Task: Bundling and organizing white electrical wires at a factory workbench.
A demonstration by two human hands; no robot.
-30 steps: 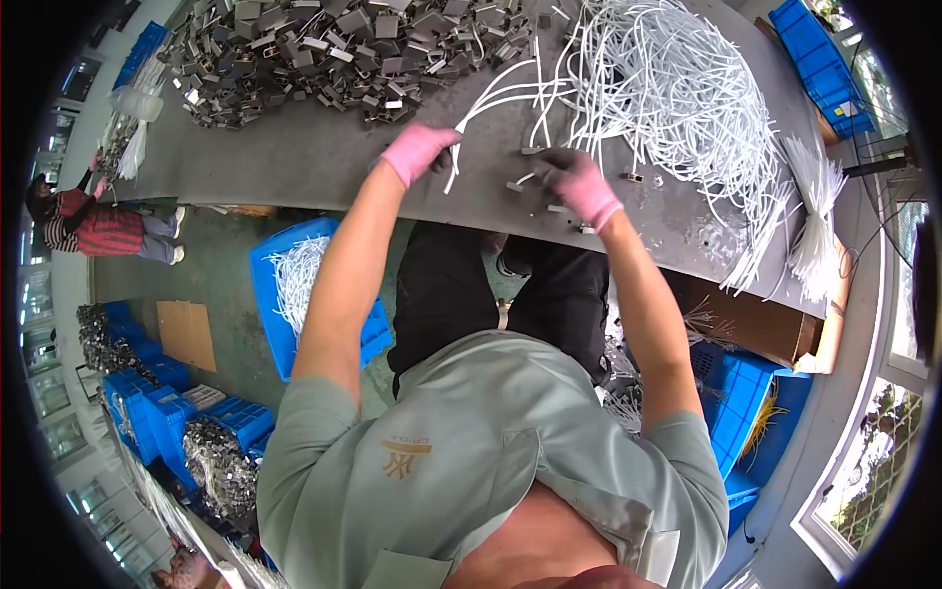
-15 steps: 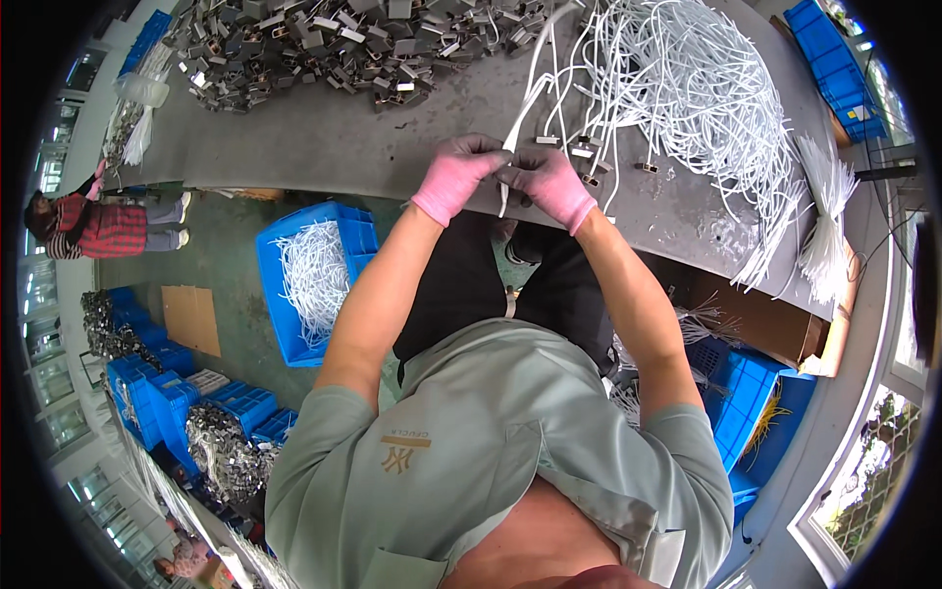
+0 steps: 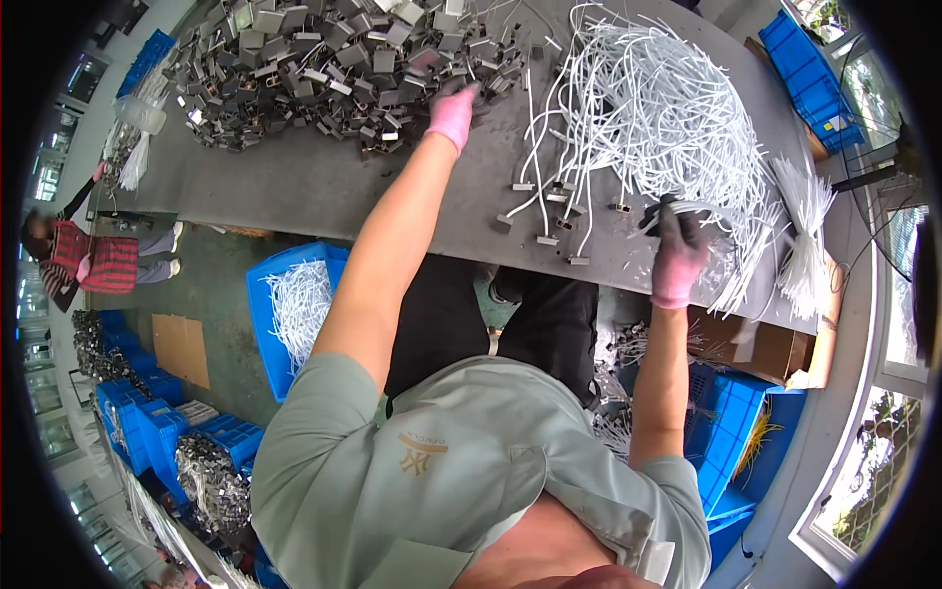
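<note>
My left hand (image 3: 453,116), in a pink glove with dark fingers, reaches into the near right edge of a heap of small grey metal connector housings (image 3: 324,74). Its fingertips blend into the dark pieces, so their grip is hidden. My right hand (image 3: 679,253), gloved the same way, lies at the near edge of a big tangle of white cables (image 3: 677,108). Its fingers curl round a few cable ends there. Between the hands, several white cables tipped with metal housings (image 3: 547,239) lie on the grey table (image 3: 324,191).
A tied bundle of white cables (image 3: 803,240) lies at the table's right end. Below the left edge stands a blue crate (image 3: 265,324) of white cables. More blue crates (image 3: 731,432) sit at the lower right. Another person (image 3: 98,245) stands at far left.
My hands were together over a white cable at the table's front edge. They have parted, the left going up to the metal heap and the right out to the cables. The handled cable lies on the table.
</note>
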